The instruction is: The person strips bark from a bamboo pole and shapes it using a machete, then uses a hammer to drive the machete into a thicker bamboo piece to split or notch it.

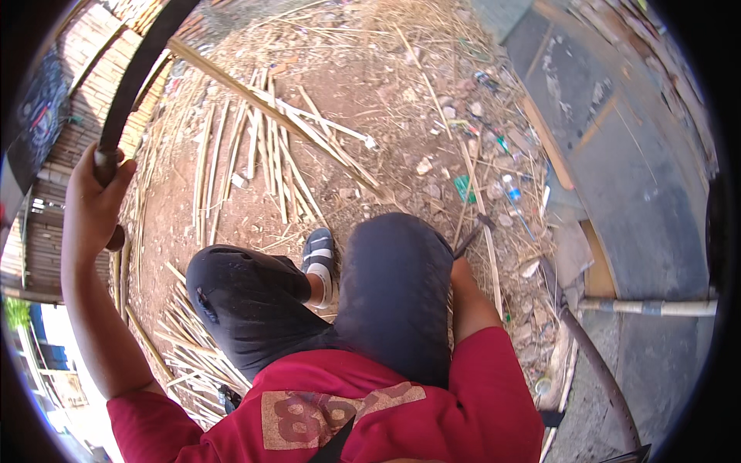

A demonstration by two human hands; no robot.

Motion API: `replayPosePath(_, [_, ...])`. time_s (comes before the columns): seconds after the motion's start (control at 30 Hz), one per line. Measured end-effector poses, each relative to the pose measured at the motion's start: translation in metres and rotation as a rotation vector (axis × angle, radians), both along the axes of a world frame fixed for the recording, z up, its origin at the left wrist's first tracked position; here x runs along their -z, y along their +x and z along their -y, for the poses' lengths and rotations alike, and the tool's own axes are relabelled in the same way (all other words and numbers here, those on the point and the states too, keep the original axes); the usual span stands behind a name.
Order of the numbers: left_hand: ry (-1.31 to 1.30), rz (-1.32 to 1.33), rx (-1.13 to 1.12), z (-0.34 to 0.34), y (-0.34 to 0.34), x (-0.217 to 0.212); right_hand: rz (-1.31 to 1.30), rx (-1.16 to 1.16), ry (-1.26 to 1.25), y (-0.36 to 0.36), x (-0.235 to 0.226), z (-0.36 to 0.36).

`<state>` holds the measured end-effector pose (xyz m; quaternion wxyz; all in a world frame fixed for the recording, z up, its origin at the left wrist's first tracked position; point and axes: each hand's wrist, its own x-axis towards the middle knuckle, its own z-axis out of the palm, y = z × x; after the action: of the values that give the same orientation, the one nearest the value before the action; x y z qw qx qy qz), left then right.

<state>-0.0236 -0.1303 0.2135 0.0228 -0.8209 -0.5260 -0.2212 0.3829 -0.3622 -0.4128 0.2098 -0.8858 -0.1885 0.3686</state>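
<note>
My left hand point(94, 202) is raised at the left, its fingers wrapped round the wooden handle of a machete. The machete's long, dark, curved blade point(133, 86) points up past the top edge. Beyond my knees a long bamboo strip point(266, 104) slants from near the blade down to my right knee, where its near end goes out of sight. My right hand point(461, 272) is down beside the right knee, and the knee hides its fingers. Close to it a dark, thin stick-like piece point(471, 235) sticks out; I cannot tell whether the hand touches it.
Split bamboo strips point(266, 154) lie on the dirt ahead, and another pile point(189, 347) lies by my left leg. Plastic litter point(509, 187) and stones are scattered at the right. Dark flat panels point(617, 154) and a curved branch point(602, 370) stand along the right; a bamboo-slat wall point(77, 224) is at the left.
</note>
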Motion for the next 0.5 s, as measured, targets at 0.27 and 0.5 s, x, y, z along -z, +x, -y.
replayPosePath(0.27, [-0.052, -0.042, -0.143, 0.039, 0.019, -0.021, 0.019, -0.132, -0.129, 0.005, 0.008, -0.015])
replayPosePath(0.5, [-0.084, -0.022, -0.152, 0.043, 0.01, -0.022, 0.035, -0.172, -0.169, 0.019, 0.01, 0.0])
